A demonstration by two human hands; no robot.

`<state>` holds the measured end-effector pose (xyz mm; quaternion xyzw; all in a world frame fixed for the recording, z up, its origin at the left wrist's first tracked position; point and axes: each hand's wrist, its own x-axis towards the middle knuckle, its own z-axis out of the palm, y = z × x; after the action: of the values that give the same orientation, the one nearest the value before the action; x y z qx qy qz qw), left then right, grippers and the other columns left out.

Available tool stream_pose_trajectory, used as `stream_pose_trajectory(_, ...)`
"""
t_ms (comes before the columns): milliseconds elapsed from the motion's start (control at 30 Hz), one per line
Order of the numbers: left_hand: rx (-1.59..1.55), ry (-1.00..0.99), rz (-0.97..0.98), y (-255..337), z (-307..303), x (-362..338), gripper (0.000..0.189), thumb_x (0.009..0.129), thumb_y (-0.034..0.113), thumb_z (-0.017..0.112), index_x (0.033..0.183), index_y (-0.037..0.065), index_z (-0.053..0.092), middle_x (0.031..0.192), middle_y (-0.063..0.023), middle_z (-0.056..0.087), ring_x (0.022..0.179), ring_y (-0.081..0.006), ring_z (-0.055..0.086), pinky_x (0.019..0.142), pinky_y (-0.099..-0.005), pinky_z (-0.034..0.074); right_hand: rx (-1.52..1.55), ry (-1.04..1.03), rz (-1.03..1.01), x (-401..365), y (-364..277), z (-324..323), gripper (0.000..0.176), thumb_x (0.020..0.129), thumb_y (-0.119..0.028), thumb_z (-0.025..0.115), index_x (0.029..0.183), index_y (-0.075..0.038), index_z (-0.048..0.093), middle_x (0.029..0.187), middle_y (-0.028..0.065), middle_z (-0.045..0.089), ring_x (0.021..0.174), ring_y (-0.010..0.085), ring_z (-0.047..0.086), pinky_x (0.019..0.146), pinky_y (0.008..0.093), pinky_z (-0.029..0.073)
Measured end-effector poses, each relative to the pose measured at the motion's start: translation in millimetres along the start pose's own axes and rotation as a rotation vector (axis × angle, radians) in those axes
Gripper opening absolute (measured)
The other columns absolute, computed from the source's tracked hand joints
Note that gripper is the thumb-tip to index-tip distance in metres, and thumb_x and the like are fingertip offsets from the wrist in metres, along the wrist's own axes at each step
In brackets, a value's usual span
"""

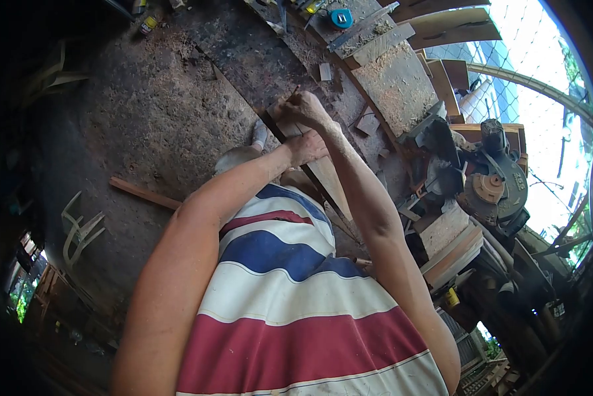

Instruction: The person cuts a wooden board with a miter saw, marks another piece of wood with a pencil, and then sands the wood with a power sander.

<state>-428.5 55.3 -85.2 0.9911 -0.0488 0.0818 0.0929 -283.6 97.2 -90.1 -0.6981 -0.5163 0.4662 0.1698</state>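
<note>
A long, pale wooden board (329,177) runs slantwise in front of my body, from near my right side out toward the floor ahead. My left hand (307,148) lies across the board with its fingers wrapped over it. Just beyond it, my right hand (303,109) is closed in a fist above the far part of the board. A small dark tip pokes out past the right fist, but what it belongs to is too hidden to name.
A workbench (402,99) with sawdust stands at right, bearing wood strips and a teal tape measure (341,18). Nearer are a circular-bladed power saw (494,188) and stacked wood pieces (452,247). A reddish wood strip (141,191) lies on the dirt floor (158,119) at left.
</note>
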Motion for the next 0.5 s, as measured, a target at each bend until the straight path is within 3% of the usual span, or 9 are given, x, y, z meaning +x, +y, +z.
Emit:
stream_pose_trajectory(33, 0.035, 0.015, 0.017, -2, 0, 2, 0.033, 0.101, 0.024, 0.056, 0.13, 0.02, 0.072, 0.125, -0.0008, 0.072, 0.127, -0.0222, 0.065, 0.121, -0.048, 0.039, -0.044, 0.125, -0.047, -2, 4, -8, 0.042, 0.103, -0.038, 0.072, 0.097, 0.003, 0.077, 0.084, 0.028, 0.072, 0.082, 0.0453, 0.074, 0.075, 0.0534, 0.056)
stream_pose_trajectory(133, -0.1, -0.113, -0.059, 5, 8, 8, 0.033, 0.103, 0.026, 0.057, 0.132, 0.022, 0.07, 0.12, -0.0001, 0.071, 0.123, -0.0223, 0.065, 0.119, -0.0488, 0.04, -0.368, 0.462, 0.079, -23, 4, -54, 0.042, 0.106, -0.041, 0.066, 0.1, -0.001, 0.08, 0.086, 0.0262, 0.075, 0.09, 0.0484, 0.075, 0.081, 0.0588, 0.057)
stream_pose_trajectory(200, -0.1, -0.184, -0.044, 9, 1, 9, 0.032, 0.103, 0.024, 0.06, 0.133, 0.021, 0.07, 0.114, -0.0016, 0.07, 0.118, -0.0225, 0.065, 0.117, -0.0522, 0.041, -0.147, 0.574, 0.309, -38, 26, -96, 0.045, 0.107, -0.044, 0.064, 0.102, -0.003, 0.082, 0.094, 0.0257, 0.079, 0.094, 0.0464, 0.077, 0.085, 0.0575, 0.059)
stream_pose_trajectory(267, -0.156, -0.233, -0.019, 4, -20, 9, 0.032, 0.102, 0.022, 0.061, 0.133, 0.02, 0.07, 0.113, -0.0026, 0.07, 0.118, -0.0223, 0.065, 0.115, -0.0543, 0.042, -0.263, 0.647, 0.473, -46, 84, -136, 0.048, 0.108, -0.048, 0.065, 0.101, -0.005, 0.084, 0.094, 0.0228, 0.082, 0.092, 0.0409, 0.081, 0.087, 0.0532, 0.061)
stream_pose_trajectory(300, -0.165, -0.175, 0.008, 1, -31, 4, 0.031, 0.1, 0.021, 0.063, 0.129, 0.018, 0.071, 0.112, -0.0039, 0.071, 0.118, -0.0217, 0.066, 0.114, -0.0504, 0.043, -0.217, 0.609, 0.539, -53, 109, -158, 0.05, 0.107, -0.05, 0.065, 0.099, -0.005, 0.085, 0.09, 0.0214, 0.082, 0.089, 0.0379, 0.081, 0.086, 0.0509, 0.062)
stream_pose_trajectory(400, -0.309, -0.295, -0.091, -13, -77, -21, 0.036, 0.089, 0.017, 0.07, 0.125, 0.012, 0.071, 0.113, -0.0059, 0.071, 0.115, -0.0241, 0.069, 0.114, -0.0476, 0.045, -0.286, 0.597, 0.63, -59, 204, -196, 0.057, 0.105, -0.057, 0.069, 0.092, -0.004, 0.086, 0.079, 0.0167, 0.081, 0.079, 0.0308, 0.082, 0.081, 0.0455, 0.063)
stream_pose_trajectory(467, -0.331, -0.221, -0.174, -36, -120, -58, 0.042, 0.082, 0.015, 0.078, 0.124, 0.01, 0.072, 0.115, -0.0076, 0.073, 0.118, -0.0252, 0.07, 0.114, -0.0458, 0.046, -0.136, 0.522, 0.633, -71, 207, -216, 0.061, 0.103, -0.06, 0.071, 0.09, -0.002, 0.086, 0.078, 0.0172, 0.081, 0.078, 0.0325, 0.081, 0.081, 0.0456, 0.063)
stream_pose_trajectory(500, -0.348, -0.244, -0.257, -46, -141, -78, 0.047, 0.079, 0.015, 0.082, 0.125, 0.01, 0.071, 0.117, -0.0084, 0.074, 0.12, -0.0267, 0.07, 0.113, -0.0468, 0.046, 0.003, 0.494, 0.656, -81, 190, -224, 0.06, 0.102, -0.06, 0.072, 0.1, -0.002, 0.085, 0.084, 0.0178, 0.082, 0.085, 0.0362, 0.082, 0.085, 0.0474, 0.063)
